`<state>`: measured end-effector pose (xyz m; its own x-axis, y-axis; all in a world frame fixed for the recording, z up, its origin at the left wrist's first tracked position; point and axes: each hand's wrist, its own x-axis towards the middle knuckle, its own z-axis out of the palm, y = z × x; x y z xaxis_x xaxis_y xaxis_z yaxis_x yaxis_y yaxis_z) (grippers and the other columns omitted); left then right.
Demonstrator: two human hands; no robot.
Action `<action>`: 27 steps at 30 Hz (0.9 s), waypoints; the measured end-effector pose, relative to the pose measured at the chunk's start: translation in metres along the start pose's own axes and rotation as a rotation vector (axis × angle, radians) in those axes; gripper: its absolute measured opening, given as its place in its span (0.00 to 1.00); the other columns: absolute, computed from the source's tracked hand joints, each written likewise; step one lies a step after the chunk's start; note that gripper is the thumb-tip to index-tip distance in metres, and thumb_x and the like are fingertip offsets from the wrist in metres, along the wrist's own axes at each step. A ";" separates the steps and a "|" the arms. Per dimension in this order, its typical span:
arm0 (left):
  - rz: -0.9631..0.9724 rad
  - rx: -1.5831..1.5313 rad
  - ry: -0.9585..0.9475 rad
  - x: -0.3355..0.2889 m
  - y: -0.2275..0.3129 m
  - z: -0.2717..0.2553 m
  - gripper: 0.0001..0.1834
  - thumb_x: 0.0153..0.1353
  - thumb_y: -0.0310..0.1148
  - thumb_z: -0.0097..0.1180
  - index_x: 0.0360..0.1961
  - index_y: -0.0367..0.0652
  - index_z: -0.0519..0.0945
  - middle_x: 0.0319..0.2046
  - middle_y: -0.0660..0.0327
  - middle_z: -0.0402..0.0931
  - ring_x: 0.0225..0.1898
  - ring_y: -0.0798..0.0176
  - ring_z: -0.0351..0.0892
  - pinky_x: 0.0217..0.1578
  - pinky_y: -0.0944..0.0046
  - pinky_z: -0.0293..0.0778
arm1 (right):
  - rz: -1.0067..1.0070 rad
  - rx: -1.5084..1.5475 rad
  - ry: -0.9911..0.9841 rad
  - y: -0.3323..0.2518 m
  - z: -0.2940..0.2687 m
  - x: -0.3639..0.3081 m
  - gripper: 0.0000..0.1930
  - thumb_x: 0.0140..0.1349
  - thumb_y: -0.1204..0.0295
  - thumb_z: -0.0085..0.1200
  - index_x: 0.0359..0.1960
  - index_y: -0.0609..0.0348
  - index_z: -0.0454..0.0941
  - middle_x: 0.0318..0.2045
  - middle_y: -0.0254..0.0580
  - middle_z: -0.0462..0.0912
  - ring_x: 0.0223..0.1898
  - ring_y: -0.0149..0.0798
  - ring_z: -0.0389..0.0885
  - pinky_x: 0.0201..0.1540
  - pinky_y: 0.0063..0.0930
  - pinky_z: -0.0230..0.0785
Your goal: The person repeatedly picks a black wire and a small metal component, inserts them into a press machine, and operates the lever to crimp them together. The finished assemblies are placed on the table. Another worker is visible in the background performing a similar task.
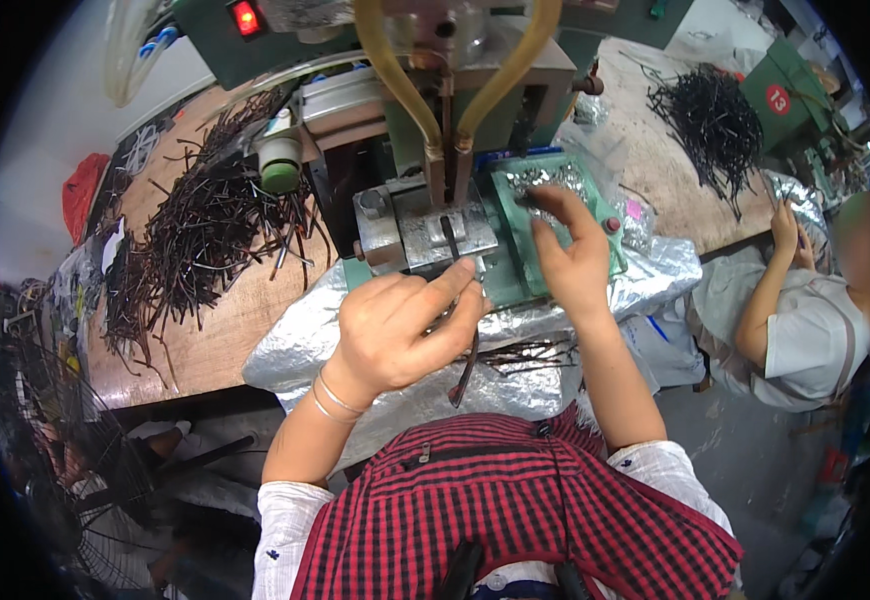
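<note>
Along the wooden counter point(240, 340), set back from its front edge, stands a metal press point(515, 75) with two yellowish tubes curving down to its head. A crumpled silver sheet point(300, 335) covers the front edge of the counter below the press. Toward the left edge of the counter spreads a big tangled pile of dark wires point(205, 235), with a green-capped bottle point(280, 165) at its back right. Just right of the press head sits a green tray point(515, 225), and directly under the head is a metal block point(425, 235) with a slot on top.

The left hand point(390, 325) reaches to the block's front edge, its index finger stretched forward and its thumb bent below, the two pinching a single dark wire point(471, 365). One end of this wire lies in the slot, just ahead of the index fingertip; the rest passes under the fingers and hangs out below the thumb, over the silver sheet. Above the tray is the right hand point(577, 270), thumb and index finger spread apart, with a gap between their tips. Small shiny metal bits point(560, 178) lie heaped in the tray's back part, near those fingertips.
</note>
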<state>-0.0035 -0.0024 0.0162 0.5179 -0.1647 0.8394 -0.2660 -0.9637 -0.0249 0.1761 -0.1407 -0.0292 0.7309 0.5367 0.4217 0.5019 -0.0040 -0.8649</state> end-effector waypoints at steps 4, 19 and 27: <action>0.079 -0.011 0.014 -0.006 -0.008 0.008 0.11 0.47 0.30 0.75 0.30 0.44 0.82 0.41 0.54 0.86 0.19 0.73 0.73 0.17 0.72 0.65 | 0.178 -0.048 -0.053 0.046 -0.026 -0.024 0.13 0.63 0.81 0.52 0.48 0.63 0.83 0.41 0.43 0.88 0.46 0.35 0.87 0.53 0.27 0.74; -0.068 -0.035 0.009 -0.018 0.004 0.007 0.14 0.48 0.28 0.75 0.38 0.45 0.86 0.44 0.53 0.87 0.20 0.68 0.74 0.19 0.71 0.67 | -0.059 -0.686 -0.032 0.039 -0.030 -0.021 0.08 0.50 0.73 0.69 0.29 0.60 0.83 0.33 0.47 0.82 0.42 0.53 0.80 0.47 0.45 0.71; -0.373 0.454 -0.080 -0.070 0.009 -0.083 0.15 0.54 0.24 0.69 0.45 0.40 0.86 0.35 0.58 0.88 0.28 0.64 0.83 0.26 0.67 0.75 | 0.155 -0.491 0.063 0.032 -0.042 -0.033 0.04 0.63 0.77 0.59 0.37 0.63 0.80 0.32 0.47 0.85 0.35 0.44 0.85 0.43 0.35 0.74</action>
<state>-0.1096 0.0183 0.0021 0.5735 0.2045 0.7933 0.3116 -0.9500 0.0197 0.1873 -0.1941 -0.0594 0.8328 0.4465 0.3273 0.5322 -0.4831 -0.6952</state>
